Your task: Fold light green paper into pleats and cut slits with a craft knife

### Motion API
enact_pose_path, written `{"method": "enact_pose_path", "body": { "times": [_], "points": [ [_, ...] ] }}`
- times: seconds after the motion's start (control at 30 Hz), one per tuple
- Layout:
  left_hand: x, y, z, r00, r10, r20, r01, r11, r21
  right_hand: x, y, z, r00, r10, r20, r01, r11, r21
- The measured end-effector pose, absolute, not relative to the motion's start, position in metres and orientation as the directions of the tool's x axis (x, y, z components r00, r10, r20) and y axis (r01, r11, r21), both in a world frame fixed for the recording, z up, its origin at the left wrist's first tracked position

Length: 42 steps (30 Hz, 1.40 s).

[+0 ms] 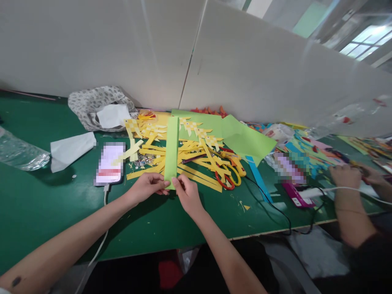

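A long folded strip of light green paper (172, 147) stands out in front of me, its far end over the pile of yellow paper strips (211, 178). My left hand (150, 184) pinches its near left corner. On the near right corner, my right hand (186, 188) presses with the thumb on top. Woven yellow paper fish (196, 130) lie behind and to the right of the strip. Scissors with red and yellow handles (228, 179) rest to the right, beside a yellow glue gun (235, 162).
A phone (109, 165) on a white cable lies at left, near folded white paper (72, 149) and a patterned cloth bag (92, 102). Green sheets (248, 136) lie behind. At right are a blue strip (259, 179), a purple power strip (297, 196) and another person's hands (346, 177).
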<state>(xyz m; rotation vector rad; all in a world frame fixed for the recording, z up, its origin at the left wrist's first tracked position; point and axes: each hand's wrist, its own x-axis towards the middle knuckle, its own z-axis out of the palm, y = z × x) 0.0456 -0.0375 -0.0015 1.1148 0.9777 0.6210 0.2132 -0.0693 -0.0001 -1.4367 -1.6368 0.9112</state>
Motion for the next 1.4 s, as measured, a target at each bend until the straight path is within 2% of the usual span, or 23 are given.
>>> {"method": "enact_pose_path", "body": {
  "times": [0.2, 0.33, 0.53, 0.67, 0.77, 0.93, 1.03, 1.2, 1.4],
  "points": [
    [0.045, -0.039, 0.002, 0.534, 0.799, -0.277, 0.11, 0.259, 0.96, 0.213, -0.07, 0.001, -0.048, 0.995, 0.083, 0.45, 0.095, -0.888],
    [0.044, -0.042, 0.005, 0.582, 0.791, -0.189, 0.161, 0.115, 0.98, 0.214, -0.069, -0.002, -0.039, 0.999, 0.015, 0.322, 0.026, -0.946],
    [0.044, -0.047, 0.007, 0.685, 0.694, -0.222, 0.242, 0.07, 0.968, 0.215, -0.067, -0.003, 0.119, 0.992, 0.053, 0.183, 0.031, -0.983],
    [0.044, -0.048, 0.005, 0.689, 0.705, -0.169, 0.215, 0.024, 0.976, 0.212, -0.07, -0.005, 0.038, 0.999, -0.01, 0.13, -0.015, -0.991],
    [0.044, -0.048, 0.004, 0.705, 0.694, -0.144, 0.193, 0.008, 0.981, 0.21, -0.073, -0.006, 0.007, 1.0, -0.026, 0.139, -0.027, -0.99],
    [0.044, -0.051, 0.005, 0.758, 0.621, -0.199, 0.208, 0.059, 0.976, 0.21, -0.072, -0.003, 0.065, 0.998, 0.014, 0.173, 0.003, -0.985],
    [0.043, -0.049, 0.007, 0.725, 0.664, -0.183, 0.183, 0.071, 0.981, 0.209, -0.074, -0.003, 0.022, 1.0, 0.008, 0.149, 0.004, -0.989],
    [0.042, -0.048, 0.01, 0.685, 0.717, -0.132, 0.21, -0.02, 0.977, 0.207, -0.074, -0.005, -0.025, 0.999, -0.043, 0.092, -0.04, -0.995],
    [0.043, -0.051, 0.006, 0.734, 0.665, -0.136, 0.167, 0.018, 0.986, 0.209, -0.07, -0.001, 0.015, 0.997, 0.073, 0.15, 0.07, -0.986]
  ]
}}
